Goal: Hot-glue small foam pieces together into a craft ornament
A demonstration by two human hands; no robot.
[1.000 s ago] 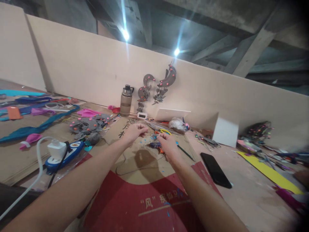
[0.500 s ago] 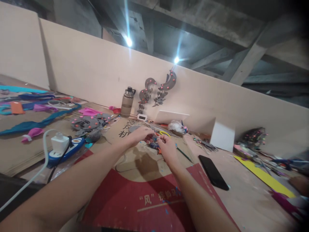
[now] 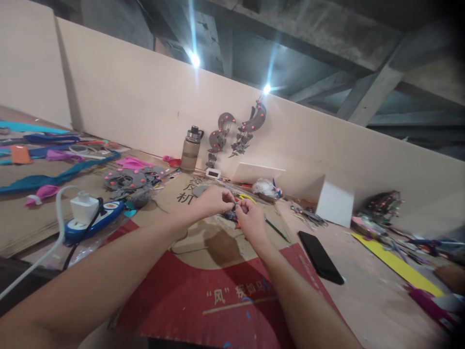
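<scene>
Over the red and tan cardboard [image 3: 218, 315], my left hand [image 3: 214, 201] and my right hand [image 3: 250, 220] meet fingertip to fingertip. Both are closed in a pinch around a small grey piece [image 3: 235, 206], too small and too covered by the fingers to name. Just below and behind the fingertips lie pliers with yellow handles [image 3: 247, 198] and some blue and orange items that are partly hidden. To the right of my right hand a dark green pencil [image 3: 276, 230] rests on the cardboard. A flat grey disc [image 3: 199, 191] sits behind my left hand.
A water bottle [image 3: 190, 151] stands by the pale board wall. Grey crescent ornaments with pink dots [image 3: 254, 118] hang there. At left are a power strip [image 3: 92, 224] with cable and a grey dotted ornament [image 3: 129, 180]. A black phone [image 3: 320, 258] lies at right.
My fingertips have drawn closer together, and a grey piece now shows between them where a bluish one showed before. The whole view has shifted slightly.
</scene>
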